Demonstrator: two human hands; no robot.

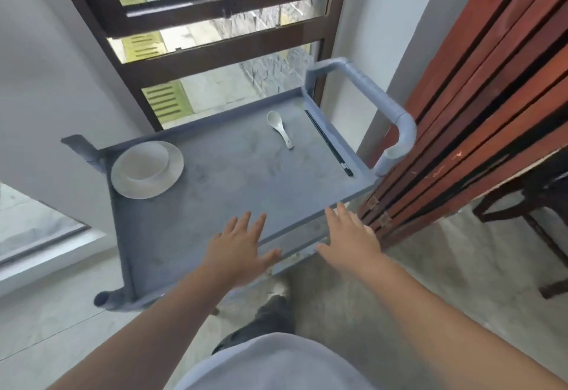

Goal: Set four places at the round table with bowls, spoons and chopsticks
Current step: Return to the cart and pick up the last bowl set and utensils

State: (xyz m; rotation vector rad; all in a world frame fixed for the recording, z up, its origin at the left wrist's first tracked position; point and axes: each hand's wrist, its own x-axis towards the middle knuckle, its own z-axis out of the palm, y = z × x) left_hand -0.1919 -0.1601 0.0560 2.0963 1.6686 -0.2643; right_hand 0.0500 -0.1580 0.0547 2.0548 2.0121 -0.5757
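A grey service cart stands below me by the window. On its top, at the far left corner, a white bowl sits on a white plate. A white spoon lies toward the far right, and a pair of black chopsticks lies along the right rim. My left hand is spread flat over the cart's near edge, holding nothing. My right hand is also spread, hovering just off the cart's near right corner, empty.
The cart's curved grey handle rises on the right side. Folded red-brown wooden panels lean against the wall to the right, with a dark chair beyond. A brown-framed window is behind the cart. My shoe is on the concrete floor.
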